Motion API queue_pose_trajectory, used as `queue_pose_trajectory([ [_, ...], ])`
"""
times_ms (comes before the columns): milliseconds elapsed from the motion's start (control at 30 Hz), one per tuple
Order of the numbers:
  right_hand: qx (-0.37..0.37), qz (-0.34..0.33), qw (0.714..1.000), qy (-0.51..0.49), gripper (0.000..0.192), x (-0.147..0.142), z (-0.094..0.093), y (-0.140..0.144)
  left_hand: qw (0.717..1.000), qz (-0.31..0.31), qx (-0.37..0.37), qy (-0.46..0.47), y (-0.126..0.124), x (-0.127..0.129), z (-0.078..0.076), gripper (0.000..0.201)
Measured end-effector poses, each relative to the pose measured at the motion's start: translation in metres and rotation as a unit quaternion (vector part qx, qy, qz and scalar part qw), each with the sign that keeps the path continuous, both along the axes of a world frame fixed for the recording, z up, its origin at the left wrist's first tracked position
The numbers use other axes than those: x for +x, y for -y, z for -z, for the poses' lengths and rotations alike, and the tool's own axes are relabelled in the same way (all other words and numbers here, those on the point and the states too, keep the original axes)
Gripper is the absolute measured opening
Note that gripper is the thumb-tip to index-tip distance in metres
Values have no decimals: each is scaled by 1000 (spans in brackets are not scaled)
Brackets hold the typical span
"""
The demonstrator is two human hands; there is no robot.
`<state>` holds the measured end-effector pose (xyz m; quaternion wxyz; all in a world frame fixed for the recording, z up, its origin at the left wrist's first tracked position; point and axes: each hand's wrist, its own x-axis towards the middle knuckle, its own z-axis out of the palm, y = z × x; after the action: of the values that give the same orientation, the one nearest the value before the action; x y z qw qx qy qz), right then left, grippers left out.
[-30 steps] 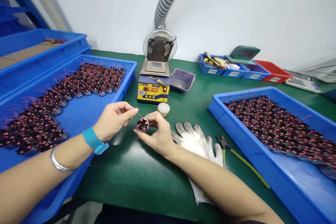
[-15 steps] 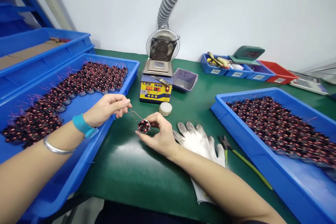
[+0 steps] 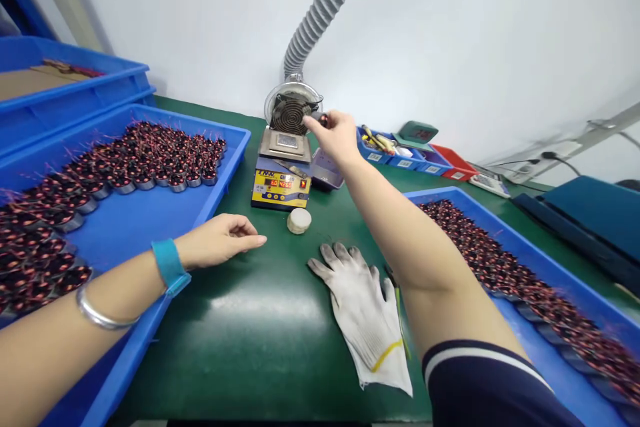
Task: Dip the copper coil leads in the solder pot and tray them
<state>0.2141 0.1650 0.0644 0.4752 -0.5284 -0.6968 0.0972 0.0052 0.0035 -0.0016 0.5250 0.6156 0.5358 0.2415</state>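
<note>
My right hand is stretched forward and holds a small dark wound coil just above the metal top of the solder pot, in front of the small extraction fan. My left hand rests on the green table mat near the corner of the left blue tray, fingers loosely curled, nothing visibly in it. A blue band and a metal bangle sit on that wrist.
The left tray holds several dark coils. A right blue tray holds several more. White gloves lie on the mat, a small round tin sits by the solder pot, and small parts bins stand at the back.
My right hand has carried the coil from the table's middle up and forward to the solder pot. My left hand let go of the coil's wire and dropped onto the mat. The view has turned right.
</note>
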Motion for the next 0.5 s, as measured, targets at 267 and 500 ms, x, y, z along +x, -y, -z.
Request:
queue_pose_trajectory([
  [267, -63, 107, 984, 125, 27, -30, -7, -73, 998, 56, -17, 1, -4, -2, 3, 38],
  [500, -96, 113, 976, 159, 34, -35, 6, -85, 996, 79, -3, -27, -8, -1, 17, 41],
])
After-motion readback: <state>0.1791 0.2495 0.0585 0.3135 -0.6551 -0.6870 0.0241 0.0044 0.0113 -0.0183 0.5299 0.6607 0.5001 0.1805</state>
